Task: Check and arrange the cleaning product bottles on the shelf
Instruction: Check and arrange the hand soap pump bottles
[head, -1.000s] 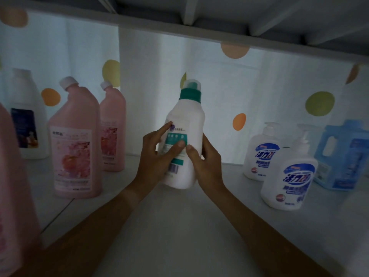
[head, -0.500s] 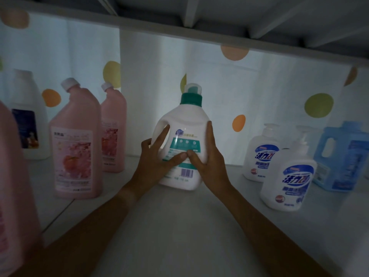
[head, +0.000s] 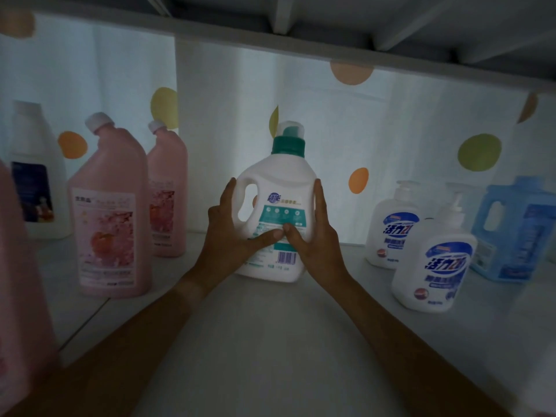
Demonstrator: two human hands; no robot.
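Note:
A white detergent bottle [head: 281, 182] with a green cap and a side handle stands upright on the white shelf [head: 270, 341], its label facing me. My left hand [head: 228, 233] grips its left side by the handle. My right hand [head: 314, 236] grips its right side. Both thumbs press on the label and touch each other. Two pink bottles [head: 109, 224] stand to the left, one behind the other. Two white pump bottles [head: 433, 260] stand to the right.
A blue jug [head: 511, 227] stands at the far right and a white bottle [head: 33, 176] at the far left. A pink bottle [head: 18, 296] looms at the near left edge. A spotted curtain [head: 376, 130] hangs behind; an upper shelf board [head: 331, 52] runs overhead.
The white bottle has turned from side-on to label-front and come down onto the shelf. My hands moved from its lower front to either side of it.

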